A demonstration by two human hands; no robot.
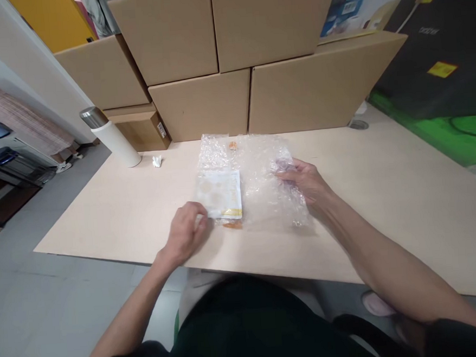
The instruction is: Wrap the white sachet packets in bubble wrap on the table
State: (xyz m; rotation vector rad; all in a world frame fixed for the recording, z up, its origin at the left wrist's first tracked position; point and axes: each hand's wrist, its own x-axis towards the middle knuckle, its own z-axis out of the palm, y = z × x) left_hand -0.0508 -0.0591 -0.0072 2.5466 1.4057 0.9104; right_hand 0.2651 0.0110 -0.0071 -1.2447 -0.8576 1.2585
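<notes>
A sheet of clear bubble wrap [259, 199] lies spread on the table, with bits of orange showing at its top and bottom edges. On its left part rests a flat white packet [218, 195] with pale round prints and a yellow strip; whether the wrap covers it I cannot tell. My right hand [305, 179] pinches the crumpled right side of the wrap. Beside the packet's lower left corner, my left hand [188, 231] is closed with curled fingers against the wrap's edge. Anything between those fingers is hidden.
Cardboard boxes [200, 107] are stacked along the table's back edge. A white bottle [117, 143] with a steel cap stands at the back left, near a crumpled white scrap [157, 161]. The light wooden table [394, 200] extends to the right.
</notes>
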